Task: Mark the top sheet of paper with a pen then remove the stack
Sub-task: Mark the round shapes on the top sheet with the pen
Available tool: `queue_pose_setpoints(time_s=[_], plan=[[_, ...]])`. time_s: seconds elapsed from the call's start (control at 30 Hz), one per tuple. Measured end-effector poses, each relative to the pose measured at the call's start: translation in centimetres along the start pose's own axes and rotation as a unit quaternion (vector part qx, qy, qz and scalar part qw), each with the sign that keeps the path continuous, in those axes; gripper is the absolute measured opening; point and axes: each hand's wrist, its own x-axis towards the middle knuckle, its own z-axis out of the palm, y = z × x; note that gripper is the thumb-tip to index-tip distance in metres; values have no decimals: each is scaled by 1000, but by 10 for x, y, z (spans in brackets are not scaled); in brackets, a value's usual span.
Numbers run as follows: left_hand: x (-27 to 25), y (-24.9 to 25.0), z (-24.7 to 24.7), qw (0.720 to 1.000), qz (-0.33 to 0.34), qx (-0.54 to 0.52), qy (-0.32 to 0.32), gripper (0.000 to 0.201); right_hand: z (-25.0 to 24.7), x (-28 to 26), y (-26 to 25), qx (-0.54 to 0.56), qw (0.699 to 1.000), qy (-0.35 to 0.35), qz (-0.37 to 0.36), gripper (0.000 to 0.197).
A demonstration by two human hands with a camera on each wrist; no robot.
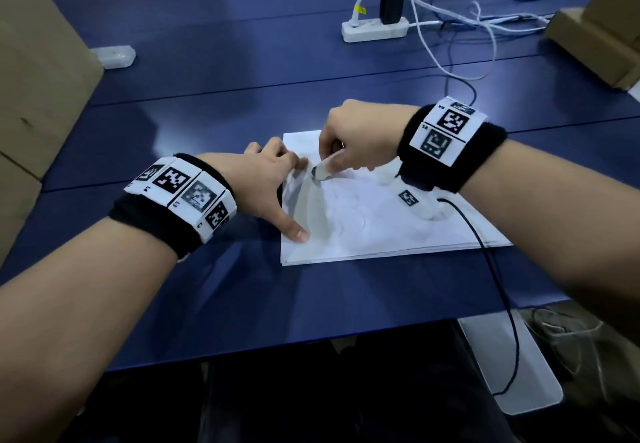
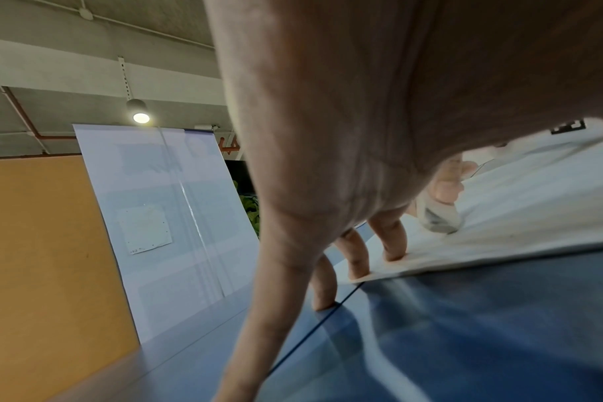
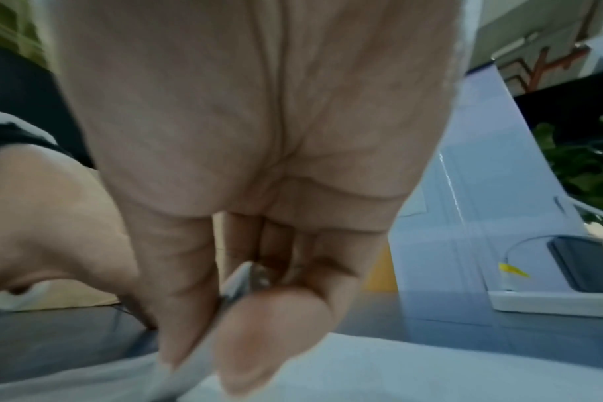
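A stack of white paper (image 1: 381, 231) lies on the blue table (image 1: 207, 124), with faint curved lines on its top sheet. My right hand (image 1: 332, 164) pinches a white and grey pen (image 1: 322, 172) between thumb and fingers, its tip down on the sheet near the stack's left side. In the right wrist view the pen (image 3: 203, 351) runs down between the thumb and a finger to the paper (image 3: 414, 367). My left hand (image 1: 277, 186) is spread over the stack's left edge. Its fingertips (image 2: 394, 253) press the paper (image 2: 520, 206) close to the pen (image 2: 437, 217).
A white power strip (image 1: 375, 29) with a black adapter and loose white cables sits at the back. Cardboard boxes stand at the left (image 1: 38, 79) and back right (image 1: 595, 41). A small translucent case (image 1: 114, 56) lies back left. A black wrist cable (image 1: 485, 245) crosses the paper's right corner.
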Motion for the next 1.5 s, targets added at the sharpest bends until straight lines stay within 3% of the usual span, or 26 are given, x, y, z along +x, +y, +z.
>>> queue_pose_setpoints(time_s=[0.2,0.37,0.43,0.53,0.63,0.77,0.83,0.93,1.03,1.2,1.27,1.4,1.5], plan=[[1,2,1,1000,-1,9,4,128,12,-20,-16,2,995,-44,-95,18],[0,2,-1,1000,-3,-2,0,134,1,4,-2,-4,1000,18,-18,21],[0,1,-1,1000,-2,-1,2,131,4,3,-4,-7,999,33,-34,25],[1,1,0,1000,0,3,4,128,12,-14,-15,5,996,-20,-87,23],[2,2,1,1000,5,5,10,131,10,-21,-18,44,994,-71,-73,19],[3,0,0,1000,-2,6,4,137,-2,-4,-1,11,1000,15,-3,25],[3,0,-1,1000,-6,10,0,139,0,-5,0,6,1000,22,-9,27],[4,3,-3,1000,-14,26,2,139,9,-23,-16,-10,997,-30,-76,24],[4,8,-6,999,-18,38,5,136,10,-31,-21,1,992,-89,-89,23],[3,6,-7,1000,-17,22,-3,136,0,-8,0,12,1000,7,11,27],[3,6,-6,1000,-15,22,0,138,4,-15,-4,-6,1000,8,-7,27],[4,7,-5,999,-14,29,3,143,15,-37,-24,-2,995,-66,-75,29],[3,9,-6,999,-9,33,2,141,7,-23,-15,-11,999,-15,-35,21]])
